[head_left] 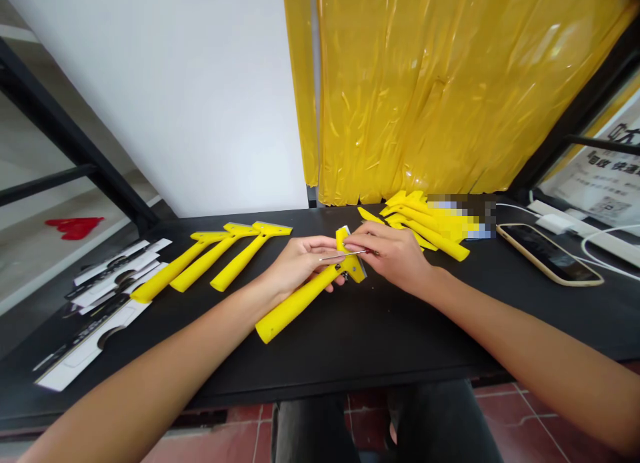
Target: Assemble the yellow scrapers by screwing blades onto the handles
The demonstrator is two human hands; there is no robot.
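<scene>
My left hand [305,259] is closed around a yellow scraper [300,299], near where its handle meets the head. The handle slants down toward the table's front edge, and the head, with a small screw in it, points up and right. In my right hand [395,253] is a slim metal tool [340,255], its shank crossing over the scraper toward my left fingers and a reddish part at my fingertips. My right fingers also touch the top of the scraper's head. The tool's far tip lies against my left hand, so its exact contact is unclear.
Several yellow scrapers [200,259] lie in a row at left, beside flat black-and-white cardboard sleeves [85,343]. More yellow scraper parts [425,226] are piled at the back right, partly blurred. A phone [547,253], white cables and a power strip [590,229] occupy the right side.
</scene>
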